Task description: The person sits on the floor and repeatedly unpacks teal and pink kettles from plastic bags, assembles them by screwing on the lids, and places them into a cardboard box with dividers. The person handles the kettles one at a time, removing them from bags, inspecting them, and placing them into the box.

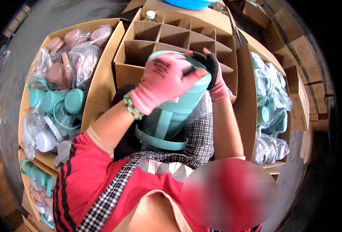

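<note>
A large teal jug (174, 113) is tilted over my lap, its wide end pointing away from me. From its near end a teal loop handle (161, 144) hangs toward my body. My left hand (164, 79), in a pink glove with a beaded bracelet at the wrist, is closed over the jug's far left side, the thumb lying across it. My right hand (211, 71), in a black and pink glove, curls round the far right edge. Parts of the right fingertips are hidden behind the jug. Some clear plastic (202, 106) shows beside it.
Ahead stands a carton with cardboard dividers (175, 36), a white-capped bottle (150, 16) in one cell. At left, a carton (101, 73) holds pink, teal and white lids (74, 100). The right carton (244, 100) holds bagged teal pieces (271, 92). A blue basin (190, 3) sits at the back.
</note>
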Demonstrator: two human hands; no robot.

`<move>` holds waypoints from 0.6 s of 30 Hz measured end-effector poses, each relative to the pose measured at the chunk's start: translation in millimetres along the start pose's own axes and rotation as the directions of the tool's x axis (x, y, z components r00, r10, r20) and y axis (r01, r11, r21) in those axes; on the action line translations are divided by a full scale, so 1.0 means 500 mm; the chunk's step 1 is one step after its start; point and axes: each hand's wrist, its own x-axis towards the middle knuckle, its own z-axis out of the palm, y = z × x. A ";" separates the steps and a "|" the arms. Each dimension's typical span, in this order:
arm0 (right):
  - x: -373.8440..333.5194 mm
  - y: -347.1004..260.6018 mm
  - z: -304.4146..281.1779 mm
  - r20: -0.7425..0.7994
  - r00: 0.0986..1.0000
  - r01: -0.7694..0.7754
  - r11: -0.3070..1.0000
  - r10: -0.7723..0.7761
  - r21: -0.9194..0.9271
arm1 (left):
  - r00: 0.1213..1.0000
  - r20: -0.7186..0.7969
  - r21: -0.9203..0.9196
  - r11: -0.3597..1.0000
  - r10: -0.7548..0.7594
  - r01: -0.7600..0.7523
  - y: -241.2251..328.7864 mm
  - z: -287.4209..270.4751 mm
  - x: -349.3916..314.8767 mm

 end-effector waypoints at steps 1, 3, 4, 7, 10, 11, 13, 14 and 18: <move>-0.012 0.017 0.006 -0.074 0.986 0.128 0.966 -0.148 -0.225 | 0.997 -0.032 -0.067 0.996 -0.069 0.066 -0.021 -0.003 -0.007; -0.033 0.028 0.022 0.016 0.873 0.245 0.412 -0.487 -0.877 | 0.996 0.073 -0.343 0.937 -0.045 0.067 -0.096 -0.020 -0.010; -0.040 0.032 0.048 0.056 0.851 0.252 0.313 -0.523 -0.916 | 0.997 0.078 -0.411 0.911 -0.010 0.042 -0.116 -0.025 -0.017; -0.058 0.034 0.072 0.054 0.823 0.284 0.327 -0.566 -0.901 | 0.992 0.071 -0.599 0.790 -0.106 0.127 -0.136 -0.028 -0.011; -0.086 0.030 0.123 0.042 0.882 0.240 0.370 -0.469 -0.898 | 0.803 0.415 -0.898 -0.047 -0.427 0.438 -0.240 0.030 -0.031; -0.089 0.024 0.127 -0.014 0.922 0.239 0.597 -0.388 -0.766 | 0.817 0.559 -0.758 -0.488 -0.143 0.433 -0.231 0.043 -0.047; -0.107 -0.005 0.160 0.110 0.870 0.201 0.141 -0.481 -0.969 | 0.787 0.609 -0.635 -0.657 -0.101 0.407 -0.206 0.068 -0.082; -0.117 -0.033 0.172 0.334 0.856 0.199 -0.345 -0.394 -0.917 | 0.774 0.628 -0.566 -0.726 -0.074 0.389 -0.193 0.078 -0.096; -0.118 -0.085 0.236 0.435 0.780 0.620 -0.647 0.449 -0.444 | 0.669 0.725 -0.089 -0.941 0.163 0.326 -0.211 0.113 -0.115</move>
